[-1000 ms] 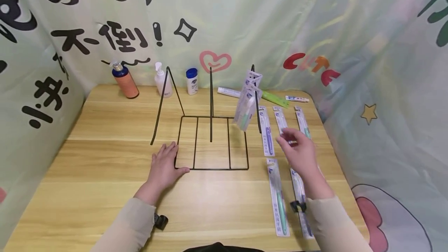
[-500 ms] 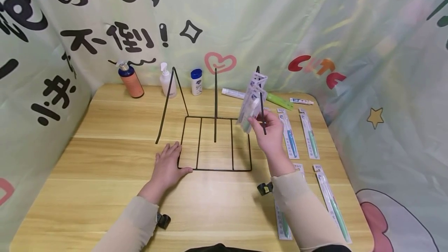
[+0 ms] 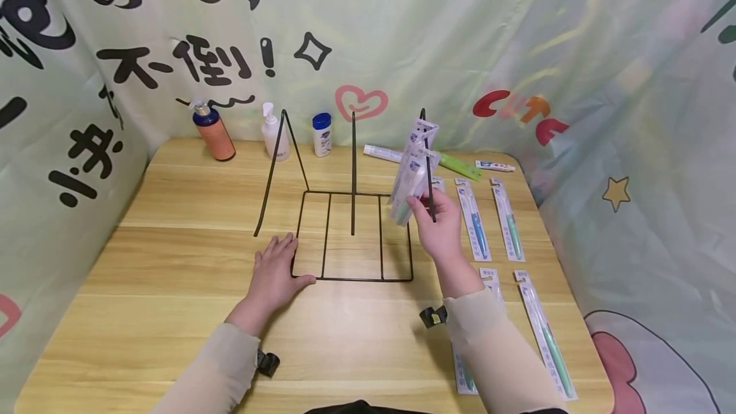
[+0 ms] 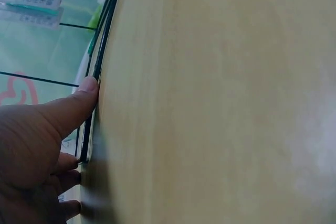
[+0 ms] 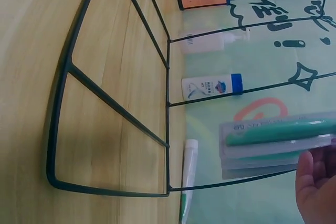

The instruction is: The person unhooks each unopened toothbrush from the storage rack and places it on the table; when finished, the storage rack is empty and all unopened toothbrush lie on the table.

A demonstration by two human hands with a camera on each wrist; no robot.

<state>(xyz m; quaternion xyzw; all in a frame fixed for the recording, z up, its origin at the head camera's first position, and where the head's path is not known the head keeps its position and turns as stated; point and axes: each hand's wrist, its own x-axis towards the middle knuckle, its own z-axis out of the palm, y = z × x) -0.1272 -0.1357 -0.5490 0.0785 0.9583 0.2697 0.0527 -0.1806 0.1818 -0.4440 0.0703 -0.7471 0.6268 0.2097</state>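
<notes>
A black wire rack (image 3: pixel 353 171) with three slanted prongs stands on the wooden table. My left hand (image 3: pixel 275 276) rests at its front left corner, thumb along the front bar and fingers spread by the side. Packaged toothbrushes (image 3: pixel 407 177) hang from the right prong, several white-and-purple packs one behind another. Reaching around that prong, my right hand (image 3: pixel 439 229) pinches the lower right edge of the front pack between thumb and fingers. In the right wrist view, green handles show through the clear packs (image 5: pixel 278 132), with the thumb (image 5: pixel 304 169) at their edge.
More packaged toothbrushes (image 3: pixel 506 219) lie in rows on the right, partly under my right arm. Behind the rack stand an orange pump bottle (image 3: pixel 214 136), a white pump bottle (image 3: pixel 275 134) and a blue-capped bottle (image 3: pixel 322 136). Tubes (image 3: pixel 382 153) lie at the back right.
My right hand has moved from above the toothbrushes on the table left to the hanging packs, then slightly downward. The front pack hangs a little lower. The left hand stays at the rack's corner.
</notes>
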